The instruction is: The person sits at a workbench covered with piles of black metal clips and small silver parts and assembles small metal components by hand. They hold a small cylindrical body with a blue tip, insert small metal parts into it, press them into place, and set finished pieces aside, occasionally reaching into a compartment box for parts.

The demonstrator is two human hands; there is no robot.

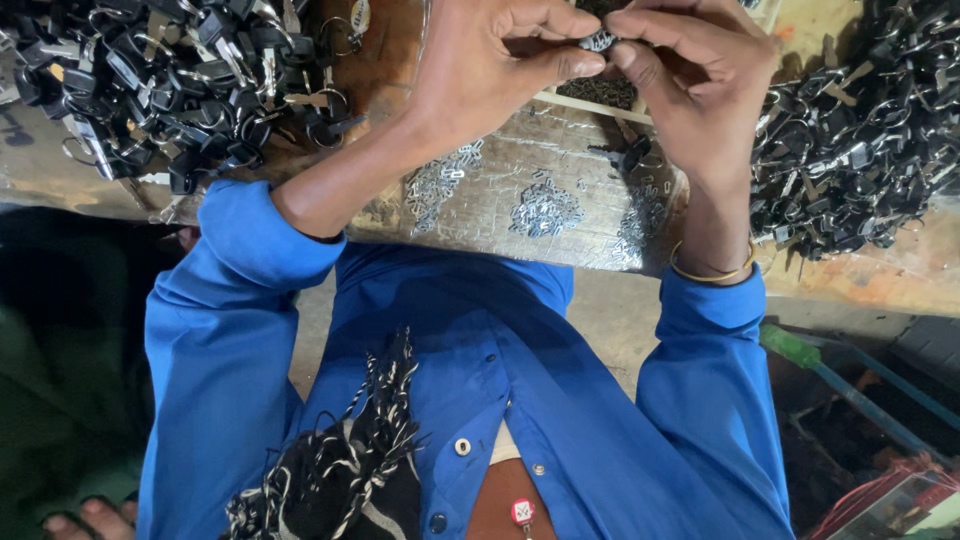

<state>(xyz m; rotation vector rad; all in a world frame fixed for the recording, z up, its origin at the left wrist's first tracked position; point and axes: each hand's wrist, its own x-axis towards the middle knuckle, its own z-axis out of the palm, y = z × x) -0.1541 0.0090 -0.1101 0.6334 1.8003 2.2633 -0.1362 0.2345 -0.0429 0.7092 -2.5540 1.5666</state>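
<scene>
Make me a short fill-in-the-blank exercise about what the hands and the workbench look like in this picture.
1. Both hands pinch one small ____ part between their fingertips.
2. The person wears a shirt of the colour ____.
3. A thin gold bangle sits on the ____ wrist.
4. Heaps of dark key rings lie on ____ sides of the workbench.

Missing words: metal; blue; right; both

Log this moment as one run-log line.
left hand: pinching small metal piece | right hand: pinching same piece | bench: loose metal clips | piles of black key rings both sides
</scene>
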